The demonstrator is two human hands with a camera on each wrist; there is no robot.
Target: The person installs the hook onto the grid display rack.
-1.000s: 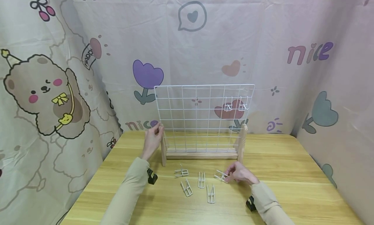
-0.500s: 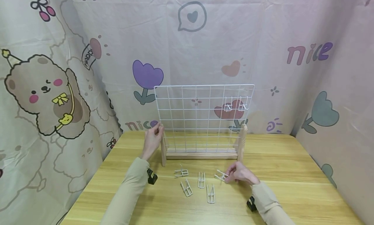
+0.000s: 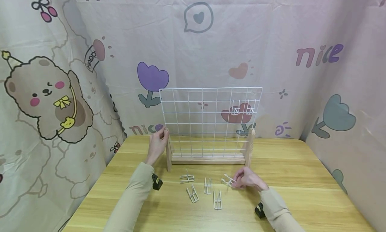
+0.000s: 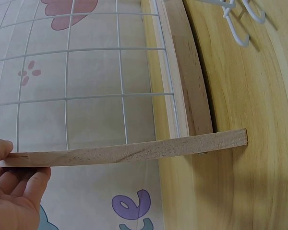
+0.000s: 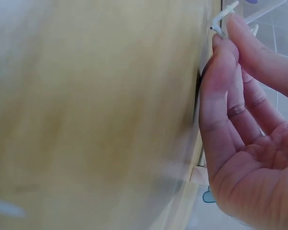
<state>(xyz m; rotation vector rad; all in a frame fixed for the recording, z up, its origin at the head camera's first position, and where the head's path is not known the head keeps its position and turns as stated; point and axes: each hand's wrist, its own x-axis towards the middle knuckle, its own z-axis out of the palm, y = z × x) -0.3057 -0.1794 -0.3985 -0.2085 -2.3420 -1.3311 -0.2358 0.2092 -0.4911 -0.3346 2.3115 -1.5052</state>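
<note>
A white wire grid panel (image 3: pixel 205 123) stands upright in a wooden stand (image 3: pixel 208 160). My left hand (image 3: pixel 158 143) pinches the top of the stand's left leg; in the left wrist view the thumb lies on one side of that wooden leg (image 4: pixel 129 149) and the fingers on the other. My right hand (image 3: pixel 248 178) pinches a white wire hook (image 3: pixel 228 181) between thumb and index finger, low over the table. In the right wrist view the fingers cover part of that hook (image 5: pixel 224 17). Two hooks, a left one (image 3: pixel 235 108) and a right one (image 3: pixel 250 107), hang at the grid's upper right.
Several loose white hooks lie on the wooden table (image 3: pixel 286 191) before the stand, among them one hook (image 3: pixel 217 200) nearest me and another hook (image 3: pixel 187 177) at the left. A printed curtain (image 3: pixel 208 51) hangs behind and at both sides.
The hook in my right hand has tilted slightly. My left hand stays on the stand's leg, and the loose hooks have not moved.
</note>
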